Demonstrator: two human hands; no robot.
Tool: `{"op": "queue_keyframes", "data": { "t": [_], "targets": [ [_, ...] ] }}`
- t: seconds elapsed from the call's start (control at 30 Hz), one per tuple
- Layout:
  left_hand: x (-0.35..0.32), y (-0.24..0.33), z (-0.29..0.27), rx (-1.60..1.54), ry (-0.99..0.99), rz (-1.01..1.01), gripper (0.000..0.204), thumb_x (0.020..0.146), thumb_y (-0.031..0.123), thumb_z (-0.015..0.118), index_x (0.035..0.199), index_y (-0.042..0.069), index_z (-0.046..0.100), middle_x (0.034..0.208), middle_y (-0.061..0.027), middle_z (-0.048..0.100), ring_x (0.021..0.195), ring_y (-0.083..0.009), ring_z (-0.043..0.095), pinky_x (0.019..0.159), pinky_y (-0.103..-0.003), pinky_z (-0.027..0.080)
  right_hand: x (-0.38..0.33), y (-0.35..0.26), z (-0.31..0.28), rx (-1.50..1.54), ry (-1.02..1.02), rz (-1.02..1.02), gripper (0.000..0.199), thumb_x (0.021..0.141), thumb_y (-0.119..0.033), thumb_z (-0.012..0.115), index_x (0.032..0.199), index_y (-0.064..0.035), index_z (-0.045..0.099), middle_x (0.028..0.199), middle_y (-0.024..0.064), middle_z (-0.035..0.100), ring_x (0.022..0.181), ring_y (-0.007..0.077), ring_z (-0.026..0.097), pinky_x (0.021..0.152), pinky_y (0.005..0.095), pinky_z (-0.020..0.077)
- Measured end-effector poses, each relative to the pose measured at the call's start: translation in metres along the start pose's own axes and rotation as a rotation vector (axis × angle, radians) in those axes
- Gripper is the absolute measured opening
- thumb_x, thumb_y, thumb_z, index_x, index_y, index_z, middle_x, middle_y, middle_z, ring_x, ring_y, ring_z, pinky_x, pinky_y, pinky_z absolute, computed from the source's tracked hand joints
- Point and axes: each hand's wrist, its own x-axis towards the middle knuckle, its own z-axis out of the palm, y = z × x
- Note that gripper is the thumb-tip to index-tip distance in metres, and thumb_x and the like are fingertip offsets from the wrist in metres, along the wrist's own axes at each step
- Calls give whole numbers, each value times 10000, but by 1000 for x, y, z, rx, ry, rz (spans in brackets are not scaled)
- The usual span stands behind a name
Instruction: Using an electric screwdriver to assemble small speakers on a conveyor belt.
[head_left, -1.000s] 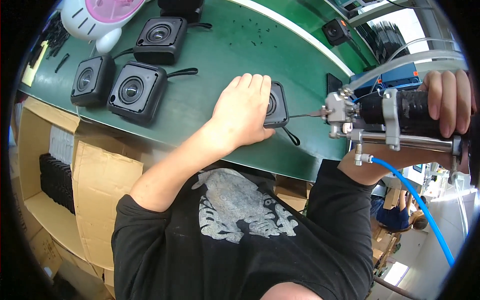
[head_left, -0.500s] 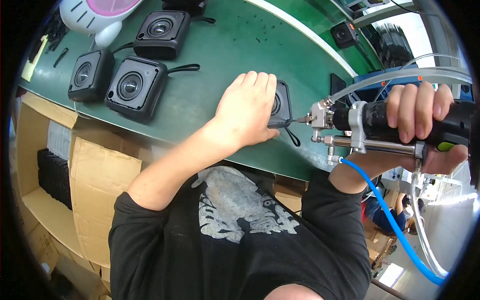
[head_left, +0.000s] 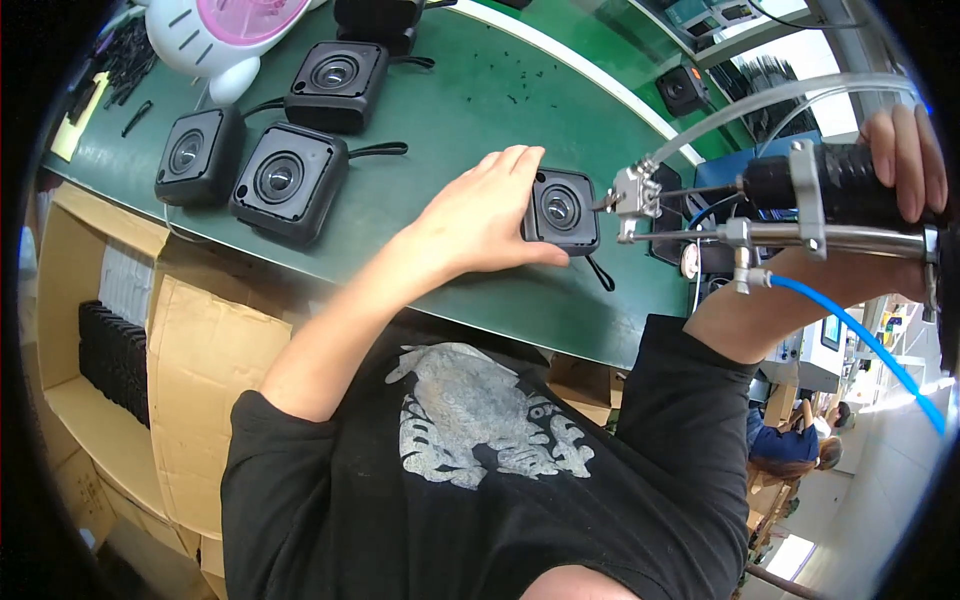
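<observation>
A small square black speaker (head_left: 562, 212) lies face up on the green bench, a wrist loop trailing from its lower right corner. My left hand (head_left: 480, 215) grips its left side, the thumb along the near edge and the fingers along the left edge. In my right hand (head_left: 905, 160) is a black power screwdriver (head_left: 800, 185) with a metal head, steel rod and air hoses. It lies nearly level, and its head stops beside the speaker's right edge; whether the tip touches cannot be made out. The right thumb is hidden.
Several more black speakers (head_left: 278, 178) stand at the left of the bench (head_left: 440, 110). Behind them is a white and pink device (head_left: 235, 25). Tiny dark screws (head_left: 515, 98) lie scattered at the back. An open cardboard box (head_left: 205, 370) sits below left. A person (head_left: 785, 445) works far right.
The screwdriver has shifted right and up, off the speaker's near right corner to its right edge. My left hand has slid slightly left, showing more of the speaker's face.
</observation>
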Motion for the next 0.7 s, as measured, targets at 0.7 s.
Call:
{"op": "queue_keyframes", "data": {
  "t": [0.7],
  "targets": [
    [-6,-5,0,-60,3,-45,944,677,469,829,1314,-105,434,1223,-243,573,1163,-372,559,1025,-414,448,-8,102,22,704,-1046,149,537,874,-550,545,1009,-30,547,800,27,533,670,139,541,702,303,408]
  ]
}}
